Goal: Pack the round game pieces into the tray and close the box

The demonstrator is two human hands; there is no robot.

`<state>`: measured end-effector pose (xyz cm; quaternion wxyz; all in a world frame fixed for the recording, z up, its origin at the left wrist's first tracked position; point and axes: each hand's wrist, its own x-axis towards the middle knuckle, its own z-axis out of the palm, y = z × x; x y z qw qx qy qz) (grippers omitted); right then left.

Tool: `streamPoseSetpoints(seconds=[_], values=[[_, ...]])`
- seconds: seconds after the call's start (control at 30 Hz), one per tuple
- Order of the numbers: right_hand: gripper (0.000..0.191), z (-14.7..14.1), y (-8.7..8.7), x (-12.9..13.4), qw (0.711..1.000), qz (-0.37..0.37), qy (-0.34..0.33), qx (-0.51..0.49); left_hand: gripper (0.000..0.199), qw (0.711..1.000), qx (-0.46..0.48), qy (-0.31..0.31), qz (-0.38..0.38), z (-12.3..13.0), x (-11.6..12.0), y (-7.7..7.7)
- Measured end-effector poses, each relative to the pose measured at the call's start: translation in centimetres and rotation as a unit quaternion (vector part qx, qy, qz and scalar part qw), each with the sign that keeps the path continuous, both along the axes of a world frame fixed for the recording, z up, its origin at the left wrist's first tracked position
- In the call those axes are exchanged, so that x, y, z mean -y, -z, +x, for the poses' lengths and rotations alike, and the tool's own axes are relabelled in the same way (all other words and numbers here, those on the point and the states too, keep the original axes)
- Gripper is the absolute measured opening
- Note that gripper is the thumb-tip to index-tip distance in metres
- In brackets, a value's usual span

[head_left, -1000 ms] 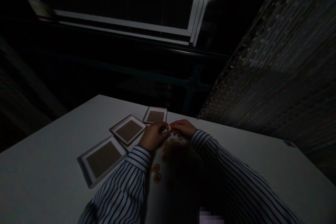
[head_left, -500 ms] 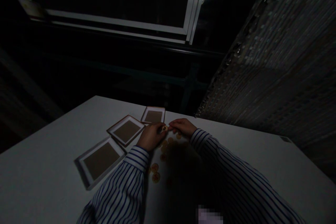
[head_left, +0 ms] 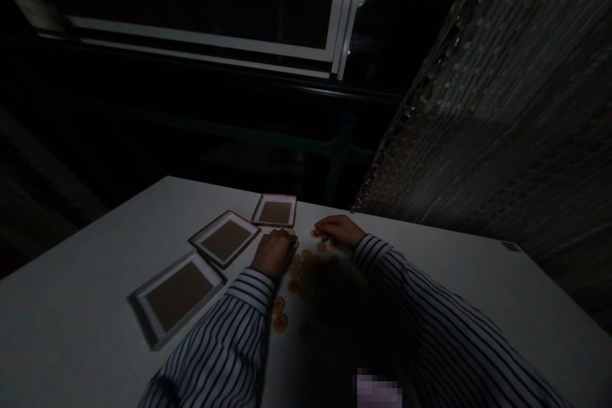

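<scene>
Round wooden xiangqi pieces point(head_left: 280, 322) lie scattered on the white table between my forearms, some with red marks. My left hand point(head_left: 275, 253) is closed, its fingers curled down at a pale piece point(head_left: 296, 242) that shows only at its edge. To the right, my right hand point(head_left: 340, 230) pinches at another piece point(head_left: 314, 233), low over the tabletop; whether that piece is lifted I cannot tell. One more piece point(head_left: 322, 247) lies just below the right fingers. Dim light and shadow hide some pieces near my body.
Three shallow rectangular trays with brown bottoms stand left of my hands: a far tray point(head_left: 254, 211), a middle tray point(head_left: 195, 243) and a near tray point(head_left: 152, 338). A bead curtain point(head_left: 459, 140) hangs at the right. Behind the table is a dark window with a pale frame point(head_left: 201, 35).
My hands have moved apart from where they met at one piece. The left has lowered toward the table and turned knuckles up; the right has shifted slightly right to another piece.
</scene>
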<state>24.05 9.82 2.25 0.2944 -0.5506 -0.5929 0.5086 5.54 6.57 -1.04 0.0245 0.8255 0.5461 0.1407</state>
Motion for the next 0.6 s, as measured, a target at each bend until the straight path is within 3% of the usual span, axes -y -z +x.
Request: streamPoseSetpoints(seconds=[0.43,0.6], values=[[0.015,-0.2,0.6,-0.2,0.998,0.041,-0.029,0.04,0.023,1.0,-0.014,0.008,-0.009,-0.1,0.0,0.1],[0.016,-0.6,1.2,-0.5,0.989,0.096,-0.043,0.104,0.024,0.998,0.014,-0.017,-0.052,-0.6,0.4,-1.5]])
